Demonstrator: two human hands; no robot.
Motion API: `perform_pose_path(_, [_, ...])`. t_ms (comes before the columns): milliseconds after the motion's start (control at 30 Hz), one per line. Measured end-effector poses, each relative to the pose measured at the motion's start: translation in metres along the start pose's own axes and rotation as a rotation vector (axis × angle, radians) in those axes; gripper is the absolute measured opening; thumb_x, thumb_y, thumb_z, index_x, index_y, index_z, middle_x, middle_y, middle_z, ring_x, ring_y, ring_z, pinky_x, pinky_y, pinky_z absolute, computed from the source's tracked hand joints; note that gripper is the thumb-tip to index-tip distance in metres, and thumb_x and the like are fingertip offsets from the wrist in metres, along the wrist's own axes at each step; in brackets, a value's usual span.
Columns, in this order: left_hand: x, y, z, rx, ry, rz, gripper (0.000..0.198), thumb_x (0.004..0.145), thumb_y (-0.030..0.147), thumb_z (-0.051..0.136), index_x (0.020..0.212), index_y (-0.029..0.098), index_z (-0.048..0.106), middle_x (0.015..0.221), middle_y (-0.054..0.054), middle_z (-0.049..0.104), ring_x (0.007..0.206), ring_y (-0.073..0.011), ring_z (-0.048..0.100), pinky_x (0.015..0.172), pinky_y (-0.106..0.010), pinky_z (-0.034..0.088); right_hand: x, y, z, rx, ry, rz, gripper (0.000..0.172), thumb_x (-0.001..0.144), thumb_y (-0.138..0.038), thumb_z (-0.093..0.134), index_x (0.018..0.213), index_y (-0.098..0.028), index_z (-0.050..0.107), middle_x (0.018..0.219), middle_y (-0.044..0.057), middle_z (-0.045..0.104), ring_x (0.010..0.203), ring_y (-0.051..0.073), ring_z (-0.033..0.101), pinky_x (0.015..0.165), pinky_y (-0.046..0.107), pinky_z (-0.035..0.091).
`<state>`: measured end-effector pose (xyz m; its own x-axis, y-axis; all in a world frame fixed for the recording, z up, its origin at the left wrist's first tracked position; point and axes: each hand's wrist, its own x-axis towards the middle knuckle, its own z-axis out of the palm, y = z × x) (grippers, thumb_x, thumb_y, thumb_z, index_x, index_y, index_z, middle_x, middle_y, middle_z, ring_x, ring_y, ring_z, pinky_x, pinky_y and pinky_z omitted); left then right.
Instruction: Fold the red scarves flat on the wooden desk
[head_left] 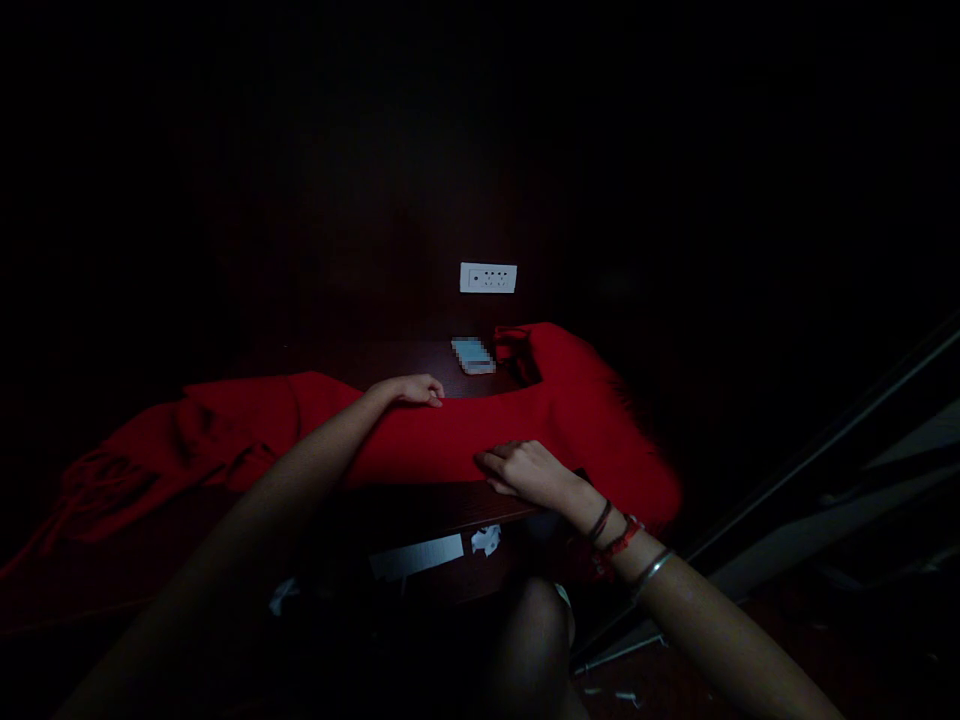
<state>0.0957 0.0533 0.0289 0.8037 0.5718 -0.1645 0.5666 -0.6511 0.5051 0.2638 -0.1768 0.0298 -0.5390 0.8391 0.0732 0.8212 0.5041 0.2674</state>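
A red cloth [420, 440] with a fringed end at the left lies spread across a dark table [420, 515]. My left hand [411, 390] rests on the cloth's far edge, fingers curled down onto the fabric. My right hand [525, 470] lies on the cloth's near edge by the table's front, fingers bent and pressed on the fabric; several bracelets circle that wrist. The scene is very dark.
A small pale box-like object [473, 355] sits on the table behind the cloth. A white wall socket plate [488, 277] is on the dark back wall. Pale paper scraps [420, 556] show under the table edge. A slanted frame [825, 450] runs at the right.
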Motion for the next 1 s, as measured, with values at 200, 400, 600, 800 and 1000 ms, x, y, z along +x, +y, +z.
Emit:
perform_pose_path(200, [0.007,-0.005,0.009,-0.032,0.099,-0.027,0.032,0.062,0.029,0.051,0.09,0.013,0.057,0.083,-0.002,0.06,0.076,-0.0133,0.051,0.065,-0.018,0.036,0.006,-0.001,0.002,-0.063,0.031,-0.04,0.031,0.083,-0.013,0.036,0.114,-0.02,0.038,0.089,0.007,0.057,0.078,0.015,0.054,0.062,0.025,0.037])
perform_pose_path(400, [0.013,0.001,0.017,-0.074,0.121,-0.031,0.031,0.064,0.028,0.052,0.09,0.012,0.057,0.077,-0.002,0.06,0.07,-0.0123,0.051,0.06,-0.018,0.036,0.007,0.0,0.011,-0.049,0.09,0.051,0.028,0.084,-0.013,0.034,0.111,-0.017,0.038,0.089,0.007,0.055,0.074,0.014,0.052,0.064,0.026,0.036])
perform_pose_path(600, [0.021,0.004,0.012,-0.104,0.069,-0.031,0.022,0.06,0.028,0.056,0.077,0.014,0.06,0.068,0.001,0.06,0.067,-0.0121,0.051,0.06,-0.018,0.037,0.01,0.0,0.013,-0.076,0.173,0.046,0.021,0.084,-0.017,0.034,0.095,-0.016,0.051,0.09,0.008,0.054,0.086,0.018,0.047,0.075,0.031,0.034])
perform_pose_path(800, [0.015,0.013,0.002,-0.348,0.005,-0.016,0.042,0.062,0.029,0.055,0.103,0.017,0.054,0.085,-0.001,0.062,0.078,-0.0129,0.054,0.066,-0.019,0.039,0.002,-0.002,0.004,0.095,0.098,0.169,0.031,0.082,-0.015,0.034,0.111,-0.018,0.045,0.084,0.006,0.057,0.073,0.015,0.052,0.063,0.024,0.036])
perform_pose_path(1000, [0.012,0.039,-0.013,-0.588,-0.043,0.015,0.045,0.065,0.029,0.059,0.109,0.019,0.052,0.101,-0.006,0.06,0.09,-0.0168,0.054,0.074,-0.026,0.042,-0.007,0.005,-0.001,0.377,0.202,0.349,0.036,0.082,-0.014,0.03,0.114,-0.02,0.045,0.092,0.006,0.06,0.078,0.013,0.055,0.068,0.021,0.039])
